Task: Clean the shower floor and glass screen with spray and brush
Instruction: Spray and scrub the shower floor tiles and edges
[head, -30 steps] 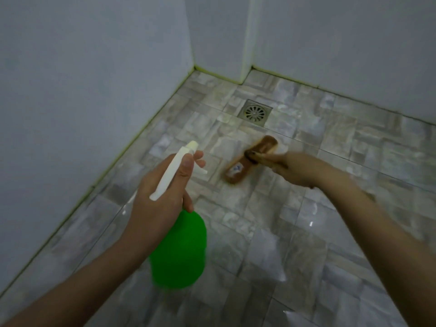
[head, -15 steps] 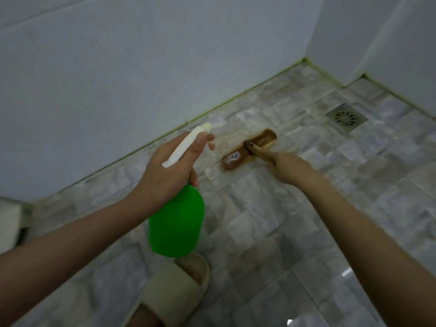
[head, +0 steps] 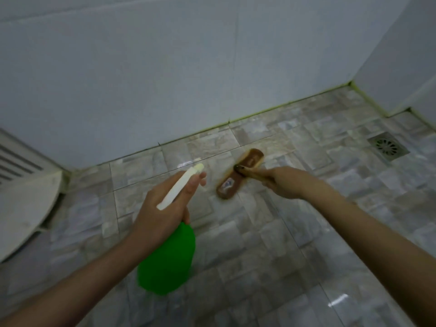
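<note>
Head view: my left hand (head: 165,208) grips the green spray bottle (head: 167,260), nozzle aimed at the floor tiles (head: 271,244) ahead of the brush (head: 240,173). My right hand (head: 283,182) is closed on the handle, head flat on tile near the wall (head: 188,79), probably for scrubbing. Glass screen: out of frame.

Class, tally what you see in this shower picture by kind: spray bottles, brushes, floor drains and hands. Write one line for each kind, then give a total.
1 spray bottle
1 brush
1 floor drain
2 hands: left hand, right hand
Total: 5
</note>
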Available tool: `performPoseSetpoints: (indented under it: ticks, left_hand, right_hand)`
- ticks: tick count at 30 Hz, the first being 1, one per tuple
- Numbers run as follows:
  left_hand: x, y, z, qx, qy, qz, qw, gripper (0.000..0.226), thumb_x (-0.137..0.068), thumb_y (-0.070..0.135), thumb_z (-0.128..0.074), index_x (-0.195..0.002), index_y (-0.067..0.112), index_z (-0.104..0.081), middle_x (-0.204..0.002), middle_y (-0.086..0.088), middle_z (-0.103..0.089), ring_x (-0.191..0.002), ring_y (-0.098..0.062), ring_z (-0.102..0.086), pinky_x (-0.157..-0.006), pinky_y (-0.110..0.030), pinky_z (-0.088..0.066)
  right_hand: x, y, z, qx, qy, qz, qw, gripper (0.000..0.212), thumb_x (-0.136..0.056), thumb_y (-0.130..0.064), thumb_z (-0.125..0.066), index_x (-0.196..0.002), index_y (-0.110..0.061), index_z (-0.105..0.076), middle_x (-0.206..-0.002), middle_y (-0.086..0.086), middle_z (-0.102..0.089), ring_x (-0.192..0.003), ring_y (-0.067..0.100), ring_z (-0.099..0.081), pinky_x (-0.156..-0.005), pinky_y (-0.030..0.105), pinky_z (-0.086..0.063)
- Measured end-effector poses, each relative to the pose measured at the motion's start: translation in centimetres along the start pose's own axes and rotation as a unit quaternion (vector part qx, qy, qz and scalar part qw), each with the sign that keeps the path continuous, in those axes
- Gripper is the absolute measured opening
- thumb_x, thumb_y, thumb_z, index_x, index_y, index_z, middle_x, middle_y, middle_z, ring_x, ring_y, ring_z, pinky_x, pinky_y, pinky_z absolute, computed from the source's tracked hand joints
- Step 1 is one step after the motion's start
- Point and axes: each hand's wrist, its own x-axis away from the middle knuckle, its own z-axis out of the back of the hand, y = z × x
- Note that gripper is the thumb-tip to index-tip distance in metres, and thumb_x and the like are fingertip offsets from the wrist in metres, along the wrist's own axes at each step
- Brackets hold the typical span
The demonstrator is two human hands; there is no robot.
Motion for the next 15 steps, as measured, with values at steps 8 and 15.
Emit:
performPoseSetpoints:
  ticks: [8, 15]
  left_hand:
    - [1.9, -3.5, 3.3, 0.024, 0.004, 0.029, 0.999, 0.033, -0.099, 0.045, -0.048, -0.114, 0.026, -0.070, -0.105, 0.018, -0.074, -0.040, -0.012, -0.055, -0.049, -0.033, -0.051]
    - [5.1, -3.9, 6.4, 0.003, 0.016, 0.035, 0.999, 0.033, -0.099, 0.037, -0.044, -0.115, 0.023, -0.070, -0.077, 0.025, -0.070, -0.040, -0.010, -0.054, -0.050, -0.018, -0.048]
  right_hand:
    - [2.6, -3.7, -2.7, 0.106, -0.050, -0.032, 0.993, 0.039, -0.100, -0.043, -0.035, -0.136, -0.037, -0.047, -0.092, -0.003, -0.057, -0.074, 0.015, -0.054, -0.066, 0.029, -0.043]
    - [4.0, -4.8, -2.1, 0.053, -0.091, 0.016, 0.994, 0.040, -0.102, -0.036, -0.036, -0.139, -0.051, -0.036, -0.089, -0.006, -0.053, -0.078, 0.015, -0.056, -0.073, 0.028, -0.047]
